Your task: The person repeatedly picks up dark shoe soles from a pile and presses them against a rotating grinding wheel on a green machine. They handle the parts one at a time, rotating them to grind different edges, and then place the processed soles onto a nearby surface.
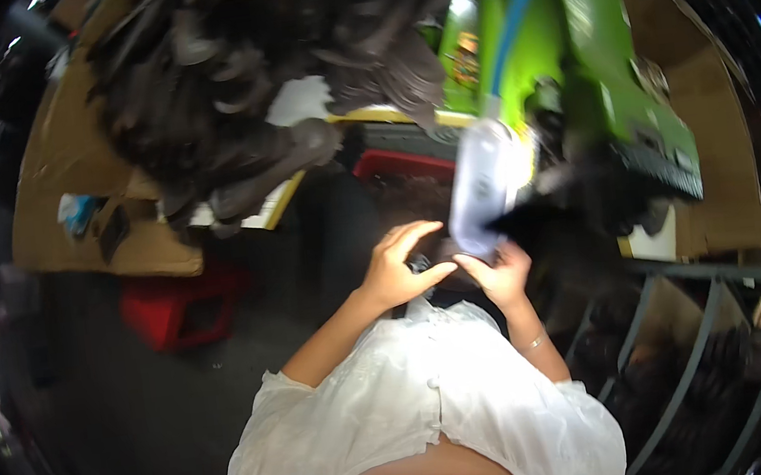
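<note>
Green machinery (584, 8) faces the spread left hand (396, 268), right hand's (503, 274) grip and dark piece's (442, 250) axis unclear.

The left hand (392, 272) arches, thumb apart, near the right (503, 277).

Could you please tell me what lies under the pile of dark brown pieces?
Beneath the pile, part of a pale surface with yellow edging shows; the rest is covered.

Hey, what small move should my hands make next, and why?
Perhaps ease the left hand closed: it is curved open, its thumb close to the right hand. Both are near the glowing white rounded fixture by the glossy green machine. Blur hides whether they grip anything.
</note>
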Action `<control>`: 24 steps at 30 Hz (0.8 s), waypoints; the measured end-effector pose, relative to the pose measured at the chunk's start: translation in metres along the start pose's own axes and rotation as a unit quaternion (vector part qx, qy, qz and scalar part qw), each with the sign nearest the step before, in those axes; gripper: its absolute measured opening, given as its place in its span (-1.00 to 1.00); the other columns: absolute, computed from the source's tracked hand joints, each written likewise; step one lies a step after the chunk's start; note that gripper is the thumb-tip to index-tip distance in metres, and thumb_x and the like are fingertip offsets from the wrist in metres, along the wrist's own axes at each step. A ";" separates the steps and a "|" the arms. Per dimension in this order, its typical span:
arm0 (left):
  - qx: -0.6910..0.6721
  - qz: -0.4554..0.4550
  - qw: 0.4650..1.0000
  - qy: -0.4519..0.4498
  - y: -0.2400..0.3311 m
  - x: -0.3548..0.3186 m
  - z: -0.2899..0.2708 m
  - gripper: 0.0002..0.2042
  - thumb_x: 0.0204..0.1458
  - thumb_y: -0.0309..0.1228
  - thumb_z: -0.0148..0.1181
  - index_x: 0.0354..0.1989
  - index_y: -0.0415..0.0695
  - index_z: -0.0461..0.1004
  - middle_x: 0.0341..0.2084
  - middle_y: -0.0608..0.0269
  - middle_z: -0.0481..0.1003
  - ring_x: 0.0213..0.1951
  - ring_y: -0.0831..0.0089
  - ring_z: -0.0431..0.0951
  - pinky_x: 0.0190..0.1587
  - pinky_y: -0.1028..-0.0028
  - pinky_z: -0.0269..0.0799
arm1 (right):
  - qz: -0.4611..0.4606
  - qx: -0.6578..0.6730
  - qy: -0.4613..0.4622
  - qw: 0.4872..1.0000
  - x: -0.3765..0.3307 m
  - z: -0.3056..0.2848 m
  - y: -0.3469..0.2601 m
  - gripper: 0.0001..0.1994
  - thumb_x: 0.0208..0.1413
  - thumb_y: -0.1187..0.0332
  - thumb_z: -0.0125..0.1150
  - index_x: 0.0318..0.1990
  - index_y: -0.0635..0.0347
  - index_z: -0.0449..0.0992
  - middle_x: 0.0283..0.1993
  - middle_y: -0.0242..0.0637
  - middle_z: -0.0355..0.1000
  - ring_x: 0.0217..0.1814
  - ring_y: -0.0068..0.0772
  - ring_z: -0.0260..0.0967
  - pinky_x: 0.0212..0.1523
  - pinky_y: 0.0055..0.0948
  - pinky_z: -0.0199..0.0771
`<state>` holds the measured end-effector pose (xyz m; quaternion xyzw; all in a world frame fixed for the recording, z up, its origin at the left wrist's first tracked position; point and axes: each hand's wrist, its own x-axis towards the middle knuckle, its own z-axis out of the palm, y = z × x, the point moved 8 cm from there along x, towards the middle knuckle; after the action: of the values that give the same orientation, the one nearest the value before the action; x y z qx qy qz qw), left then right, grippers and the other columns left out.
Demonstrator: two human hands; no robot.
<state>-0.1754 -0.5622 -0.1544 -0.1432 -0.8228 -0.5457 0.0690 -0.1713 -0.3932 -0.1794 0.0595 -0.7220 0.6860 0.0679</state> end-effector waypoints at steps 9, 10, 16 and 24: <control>-0.203 -0.164 0.959 -0.112 0.021 0.029 0.076 -0.80 -0.04 -0.34 0.19 -0.36 -0.24 0.46 -0.53 0.28 0.46 -0.45 0.58 0.40 -0.35 0.55 0.33 | 0.127 0.116 -0.081 0.982 -0.033 -0.019 0.024 -0.59 -0.15 0.34 0.32 -0.13 0.34 0.39 -0.15 -0.26 0.42 -0.10 -0.46 0.34 -0.07 -0.49 0.32; -0.200 -0.160 0.959 -0.120 0.022 0.031 0.077 -0.77 -0.02 -0.28 0.18 -0.38 -0.23 0.44 -0.52 0.26 0.44 -0.43 0.53 0.40 -0.34 0.51 0.32 | 0.159 0.047 -0.127 0.978 -0.046 -0.013 0.039 -0.61 -0.16 0.35 0.32 -0.14 0.33 0.41 -0.15 -0.23 0.43 -0.10 -0.44 0.35 -0.07 -0.48 0.32; -0.327 -0.201 0.923 -0.034 0.027 0.018 0.058 -0.89 -0.01 -0.46 0.13 -0.43 -0.26 0.46 -0.54 0.30 0.47 -0.46 0.62 0.41 -0.38 0.60 0.33 | 0.272 0.024 -0.164 0.948 -0.084 -0.044 0.054 -0.65 -0.23 0.43 0.36 -0.23 0.38 0.47 -0.29 -0.29 0.47 -0.22 -0.52 0.36 -0.17 -0.51 0.36; -0.304 -0.170 0.936 -0.044 0.003 0.004 0.053 -0.75 0.01 -0.50 0.08 -0.12 -0.29 0.32 -0.36 0.26 0.44 -0.35 0.59 0.41 -0.28 0.58 0.34 | 0.099 0.264 0.174 0.944 -0.024 -0.171 0.009 -0.59 -0.23 0.60 0.21 -0.11 0.34 0.36 -0.18 -0.23 0.43 -0.20 -0.43 0.40 -0.11 -0.47 0.37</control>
<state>-0.1761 -0.5115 -0.1715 -0.0394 -0.6318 -0.7666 -0.1082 -0.1466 -0.2216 -0.1841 -0.1165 -0.4941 0.8551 0.1058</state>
